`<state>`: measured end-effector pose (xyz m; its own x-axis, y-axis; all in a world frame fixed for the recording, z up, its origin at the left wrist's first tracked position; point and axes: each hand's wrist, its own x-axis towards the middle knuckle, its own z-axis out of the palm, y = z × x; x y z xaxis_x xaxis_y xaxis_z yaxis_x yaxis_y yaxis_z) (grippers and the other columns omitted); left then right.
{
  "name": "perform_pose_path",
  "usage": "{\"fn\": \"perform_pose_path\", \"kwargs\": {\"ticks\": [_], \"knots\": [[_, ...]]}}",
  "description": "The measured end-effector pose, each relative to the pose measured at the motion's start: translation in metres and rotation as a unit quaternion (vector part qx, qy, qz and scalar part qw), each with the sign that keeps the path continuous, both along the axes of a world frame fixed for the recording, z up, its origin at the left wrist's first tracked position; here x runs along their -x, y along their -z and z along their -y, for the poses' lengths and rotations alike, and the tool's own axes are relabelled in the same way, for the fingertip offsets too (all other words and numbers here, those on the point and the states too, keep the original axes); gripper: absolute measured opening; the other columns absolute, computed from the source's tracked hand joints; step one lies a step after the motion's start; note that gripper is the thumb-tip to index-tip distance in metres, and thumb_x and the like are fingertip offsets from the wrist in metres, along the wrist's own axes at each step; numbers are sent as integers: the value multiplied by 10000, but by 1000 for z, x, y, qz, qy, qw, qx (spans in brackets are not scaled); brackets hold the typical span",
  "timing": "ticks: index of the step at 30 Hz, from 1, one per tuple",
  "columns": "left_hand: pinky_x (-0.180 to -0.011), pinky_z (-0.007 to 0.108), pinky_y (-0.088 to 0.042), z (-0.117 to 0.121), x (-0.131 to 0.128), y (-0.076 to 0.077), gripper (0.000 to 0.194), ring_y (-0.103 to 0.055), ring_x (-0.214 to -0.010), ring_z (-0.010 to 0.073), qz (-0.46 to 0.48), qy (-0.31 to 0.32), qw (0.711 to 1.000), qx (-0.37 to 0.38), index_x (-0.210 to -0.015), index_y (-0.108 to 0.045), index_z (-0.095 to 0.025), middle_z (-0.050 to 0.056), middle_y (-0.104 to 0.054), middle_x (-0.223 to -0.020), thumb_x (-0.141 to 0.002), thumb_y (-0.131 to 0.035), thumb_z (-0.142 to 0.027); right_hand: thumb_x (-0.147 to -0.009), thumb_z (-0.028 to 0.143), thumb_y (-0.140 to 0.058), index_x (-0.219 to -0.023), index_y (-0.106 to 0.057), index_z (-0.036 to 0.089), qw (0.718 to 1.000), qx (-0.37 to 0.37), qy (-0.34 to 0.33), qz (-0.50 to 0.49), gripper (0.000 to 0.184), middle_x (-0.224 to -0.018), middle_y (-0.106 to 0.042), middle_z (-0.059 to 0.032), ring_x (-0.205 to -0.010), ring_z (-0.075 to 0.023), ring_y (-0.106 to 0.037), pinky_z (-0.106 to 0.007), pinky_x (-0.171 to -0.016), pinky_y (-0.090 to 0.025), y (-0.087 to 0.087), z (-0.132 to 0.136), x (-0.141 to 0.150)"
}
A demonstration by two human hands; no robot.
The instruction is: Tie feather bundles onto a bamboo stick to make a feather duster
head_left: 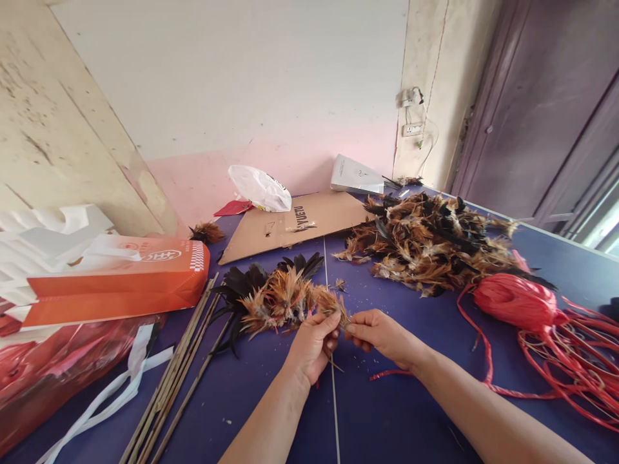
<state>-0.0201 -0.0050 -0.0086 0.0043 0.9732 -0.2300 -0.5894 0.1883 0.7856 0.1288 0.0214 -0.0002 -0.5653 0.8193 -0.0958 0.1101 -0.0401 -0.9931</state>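
My left hand (316,341) is closed on a small bunch of brown feathers (327,300) above the middle of the blue table. Beside it, my right hand (374,330) pinches the edge of the same bunch between thumb and fingers. Just behind my left hand lie brown feather bundles (283,296) with bits of red at their bases. Long black feathers (244,283) rest at their left. A large heap of loose brown and black feathers (430,238) spreads at the back right.
Red plastic twine (517,303) trails from a ball at right. Thin sticks (178,374) lie at left near an orange paper bag (120,283) and red plastic (72,374). Flat cardboard (333,209), a white plastic bag (258,187) and a grey-white box (356,175) stand toward the wall.
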Motion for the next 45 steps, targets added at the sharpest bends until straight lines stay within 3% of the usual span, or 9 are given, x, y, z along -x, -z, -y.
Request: {"fn": "perform_pose_path", "kwargs": {"ticks": [9,14,19,24,30,37,45], "knots": [[-365,102,-337,-9,16,-2,147,-466,-472,28,36,-90,995,-9,-666,-639,-101,0,-553,-580,-584,-746,-158,-687,390,-647,-650,-598,121,986,86,38,-137,276,-535,-459,39,-457,-44,-372,-196,-462,-274,0,-14,-12],[-383,98,-349,-14,24,-3,150,-469,-485,23,46,-126,991,-19,-713,-666,-104,-2,-559,-599,-591,-740,-153,-669,402,-657,-671,-608,125,981,59,99,-158,282,-563,-471,27,-474,-55,-374,-213,-472,-287,0,-20,-16],[-417,127,-361,-5,7,3,213,-502,-527,47,-76,-66,995,-1,-749,-692,-112,33,-624,-675,-588,-749,-241,-702,417,-607,-688,-606,131,984,2,150,-101,286,-556,-491,22,-483,-72,-395,-218,-484,-308,6,-16,-5],[-636,215,-451,4,-7,6,296,-578,-842,166,-158,-26,986,-51,-880,-699,-147,96,-658,-963,-652,-695,-335,-716,441,-572,-695,-604,136,985,-7,147,-85,307,-612,-570,-10,-540,-106,-472,-225,-503,-350,10,-7,6],[-783,313,-446,7,-8,2,300,-516,-1047,250,-57,-7,998,-40,-937,-681,-143,126,-626,-1059,-702,-653,-327,-749,429,-540,-731,-621,141,978,-50,188,-69,300,-659,-606,-26,-579,-127,-504,-230,-519,-370,12,-5,8],[-796,358,-442,8,-11,-1,209,-566,-899,205,66,54,996,-27,-898,-656,-149,95,-638,-946,-765,-590,-297,-770,394,-514,-694,-628,144,980,-90,175,-42,285,-563,-569,2,-541,-118,-489,-222,-513,-371,11,-1,10],[-699,298,-440,11,-19,0,178,-570,-755,165,72,54,994,-59,-815,-640,-136,79,-635,-835,-757,-601,-300,-722,415,-553,-638,-599,146,990,0,125,-70,285,-502,-530,25,-488,-111,-494,-226,-495,-381,7,9,19]]}}
